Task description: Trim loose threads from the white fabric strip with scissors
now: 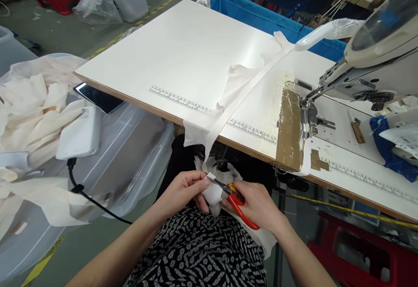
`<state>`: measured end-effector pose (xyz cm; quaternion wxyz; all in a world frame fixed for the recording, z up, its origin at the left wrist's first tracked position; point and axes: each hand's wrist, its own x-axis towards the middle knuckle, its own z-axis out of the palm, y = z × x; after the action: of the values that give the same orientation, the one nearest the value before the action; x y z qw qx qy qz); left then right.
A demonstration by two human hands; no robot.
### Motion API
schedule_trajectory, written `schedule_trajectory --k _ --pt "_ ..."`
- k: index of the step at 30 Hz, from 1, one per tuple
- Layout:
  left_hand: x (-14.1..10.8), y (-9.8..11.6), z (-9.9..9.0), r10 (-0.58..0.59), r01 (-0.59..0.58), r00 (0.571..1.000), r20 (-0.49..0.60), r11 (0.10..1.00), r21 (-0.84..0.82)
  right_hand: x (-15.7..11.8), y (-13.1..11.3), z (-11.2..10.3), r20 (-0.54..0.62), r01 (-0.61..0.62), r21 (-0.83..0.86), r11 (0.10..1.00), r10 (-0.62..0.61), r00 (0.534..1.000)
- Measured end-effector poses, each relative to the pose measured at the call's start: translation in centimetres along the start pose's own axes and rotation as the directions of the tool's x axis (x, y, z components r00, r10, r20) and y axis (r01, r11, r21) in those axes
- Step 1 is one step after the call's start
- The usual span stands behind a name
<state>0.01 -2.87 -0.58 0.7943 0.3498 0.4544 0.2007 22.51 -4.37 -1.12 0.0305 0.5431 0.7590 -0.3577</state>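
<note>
My left hand [187, 191] pinches the end of a pale fabric strip, where a small white piece [210, 176] shows at the fingertips. My right hand [256, 204] is wrapped round scissors with red handles [240, 213]; their blades lie at the white piece beside my left fingers. Something yellow [234, 188] also shows by my right fingers. Pale fabric [214, 195] hangs between and below both hands, over the patterned cloth on my lap. A long off-white strip [241, 95] runs from the tabletop down over its front edge.
The white table [130, 56] with printed rulers stands ahead, its edge close above my hands. A sewing machine [385, 73] is at the right. At the left, a plastic bin [130, 147] bears fabric, a white power bank [81, 132] and a cable. A red stool [352, 252] stands lower right.
</note>
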Motion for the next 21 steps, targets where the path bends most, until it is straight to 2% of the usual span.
schedule_trajectory --k 6,10,14,16,17,18,19,20,21 --pt "-0.3 0.3 -0.1 0.001 -0.001 1.0 0.018 1.0 0.024 -0.3 0.9 0.3 0.001 0.001 0.073 0.997 -0.001 1.0" --pt "0.0 0.0 0.2 -0.004 0.004 1.0 -0.011 0.998 0.07 -0.4 0.6 -0.1 0.011 0.005 0.249 0.968 -0.008 1.0" --pt "0.6 0.1 1.5 0.011 -0.019 0.998 0.062 0.992 0.124 0.5 -1.1 0.0 -0.114 0.099 0.552 0.828 -0.042 0.993" --pt "0.8 1.4 2.0 0.064 -0.078 0.996 0.06 0.959 0.273 1.1 -1.8 0.3 -0.232 0.149 0.592 0.792 -0.009 0.973" --pt "0.9 2.5 2.2 0.148 -0.14 0.989 0.013 0.9 0.413 1.2 -1.9 0.5 -0.296 0.173 0.573 0.801 0.006 0.955" --pt "1.0 3.8 2.2 0.279 -0.203 0.959 -0.044 0.787 0.583 1.1 -1.9 0.6 -0.355 0.193 0.539 0.82 0.013 0.935" --pt "1.2 5.3 2.1 0.429 -0.227 0.9 -0.083 0.621 0.75 0.9 -1.8 0.6 -0.408 0.211 0.496 0.842 0.011 0.913" --pt "1.4 6.8 2.0 0.561 -0.197 0.823 -0.086 0.425 0.883 0.4 -1.6 0.5 -0.451 0.221 0.451 0.865 0.007 0.892" --pt "1.8 8.3 1.9 0.63 -0.115 0.773 -0.071 0.249 0.962 -0.2 -1.4 0.4 -0.483 0.223 0.414 0.882 0.005 0.876"
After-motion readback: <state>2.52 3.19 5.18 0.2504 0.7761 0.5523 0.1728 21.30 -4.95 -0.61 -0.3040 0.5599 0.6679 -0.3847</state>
